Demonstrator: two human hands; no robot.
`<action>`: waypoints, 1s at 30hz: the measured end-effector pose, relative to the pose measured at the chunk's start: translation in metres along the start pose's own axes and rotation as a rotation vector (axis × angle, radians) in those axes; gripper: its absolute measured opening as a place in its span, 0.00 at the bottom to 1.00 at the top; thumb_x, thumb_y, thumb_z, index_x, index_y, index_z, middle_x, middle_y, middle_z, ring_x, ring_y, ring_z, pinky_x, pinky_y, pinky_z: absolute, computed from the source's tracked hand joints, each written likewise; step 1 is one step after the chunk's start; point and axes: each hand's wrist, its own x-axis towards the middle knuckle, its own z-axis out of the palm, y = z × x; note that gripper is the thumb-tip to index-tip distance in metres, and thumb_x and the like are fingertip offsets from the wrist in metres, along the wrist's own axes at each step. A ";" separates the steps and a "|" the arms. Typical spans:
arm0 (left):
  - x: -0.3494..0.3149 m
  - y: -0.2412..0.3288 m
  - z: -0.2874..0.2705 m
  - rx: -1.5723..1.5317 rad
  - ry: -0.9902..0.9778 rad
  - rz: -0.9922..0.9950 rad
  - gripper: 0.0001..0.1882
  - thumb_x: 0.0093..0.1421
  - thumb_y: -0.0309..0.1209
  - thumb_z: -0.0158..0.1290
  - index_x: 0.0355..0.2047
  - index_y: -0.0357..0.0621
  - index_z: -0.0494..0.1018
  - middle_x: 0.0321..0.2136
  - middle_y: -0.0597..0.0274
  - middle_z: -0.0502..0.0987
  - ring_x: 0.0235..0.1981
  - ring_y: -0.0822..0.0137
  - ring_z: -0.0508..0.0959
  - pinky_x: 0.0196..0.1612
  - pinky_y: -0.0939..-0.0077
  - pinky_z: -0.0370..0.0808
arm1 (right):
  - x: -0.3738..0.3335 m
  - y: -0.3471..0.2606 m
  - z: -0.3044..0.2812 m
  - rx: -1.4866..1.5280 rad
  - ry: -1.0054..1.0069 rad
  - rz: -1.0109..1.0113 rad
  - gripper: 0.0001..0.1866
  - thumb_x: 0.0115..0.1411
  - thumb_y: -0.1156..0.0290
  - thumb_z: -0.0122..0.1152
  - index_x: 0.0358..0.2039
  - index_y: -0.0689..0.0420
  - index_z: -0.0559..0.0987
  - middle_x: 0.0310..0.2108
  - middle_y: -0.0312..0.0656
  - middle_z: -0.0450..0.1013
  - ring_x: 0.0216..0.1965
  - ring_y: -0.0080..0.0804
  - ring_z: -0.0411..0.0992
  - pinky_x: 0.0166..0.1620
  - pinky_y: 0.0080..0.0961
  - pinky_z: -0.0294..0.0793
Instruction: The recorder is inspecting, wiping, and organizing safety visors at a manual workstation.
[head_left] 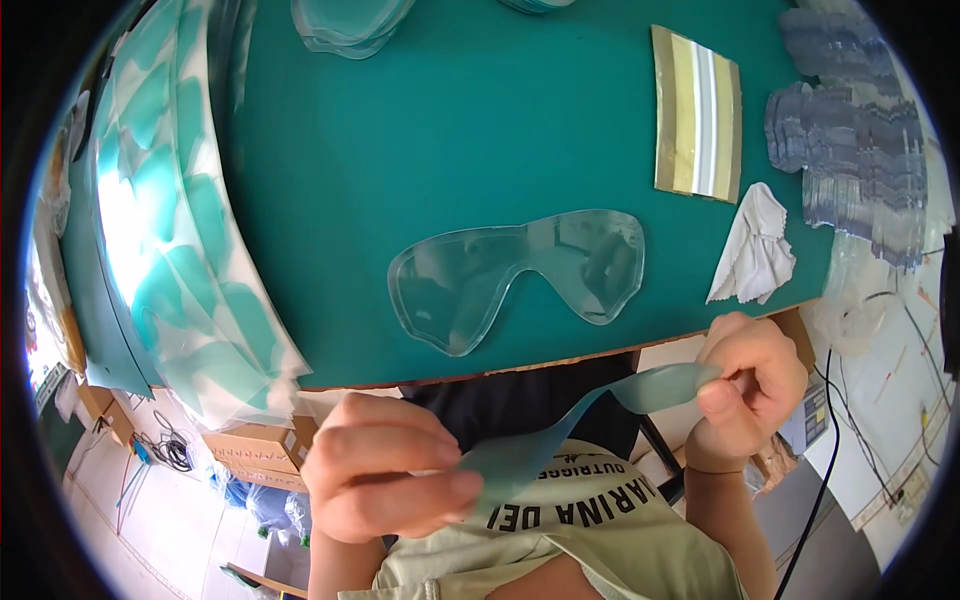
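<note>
Between my two hands, in front of the table's near edge, a thin greenish goggle-shaped film (655, 389) is stretched out and slightly twisted. My left hand (385, 468) pinches one end of it between thumb and fingers. The other end is gripped by the thumb and forefinger of my right hand (750, 380). On the green table (450, 120), just beyond my hands, lies a clear goggle lens (440, 285) with a nose notch facing me. A crumpled white cloth (755, 248) rests to its right, the closest table item to my right hand.
Translucent sheets with goggle-shaped cutouts (205, 230) cover the table's left side. A flat strip-patterned piece (697, 115) lies at the right, with stacked clear lenses (850, 130) beyond it. More greenish films (352, 25) sit at the far edge. Cardboard boxes (262, 450) stand below left.
</note>
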 end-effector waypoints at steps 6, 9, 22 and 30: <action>-0.002 0.007 -0.009 0.106 0.017 -0.142 0.08 0.53 0.23 0.64 0.33 0.36 0.77 0.31 0.57 0.75 0.24 0.67 0.77 0.27 0.74 0.72 | -0.001 0.000 0.006 0.165 0.118 0.195 0.13 0.55 0.69 0.72 0.27 0.62 0.76 0.21 0.33 0.73 0.20 0.12 0.63 0.23 0.11 0.58; 0.004 0.003 -0.008 0.183 0.050 -0.149 0.10 0.51 0.18 0.63 0.34 0.31 0.77 0.27 0.57 0.77 0.23 0.67 0.77 0.25 0.76 0.72 | 0.007 -0.006 0.006 0.132 0.103 0.252 0.11 0.57 0.71 0.68 0.27 0.63 0.76 0.20 0.31 0.71 0.20 0.12 0.63 0.25 0.10 0.58; 0.021 -0.015 0.024 0.356 0.318 -0.496 0.21 0.61 0.17 0.56 0.55 0.32 0.70 0.24 0.67 0.75 0.16 0.85 0.66 0.18 0.92 0.59 | 0.037 0.010 0.022 -0.092 0.059 0.310 0.10 0.64 0.71 0.63 0.28 0.63 0.76 0.16 0.27 0.65 0.19 0.09 0.56 0.23 0.14 0.51; 0.022 -0.017 0.025 0.361 0.345 -0.506 0.20 0.61 0.17 0.55 0.55 0.33 0.70 0.25 0.67 0.75 0.16 0.85 0.66 0.18 0.92 0.59 | 0.036 0.013 0.023 -0.123 0.052 0.282 0.10 0.64 0.71 0.63 0.28 0.63 0.76 0.15 0.27 0.65 0.19 0.10 0.56 0.23 0.14 0.51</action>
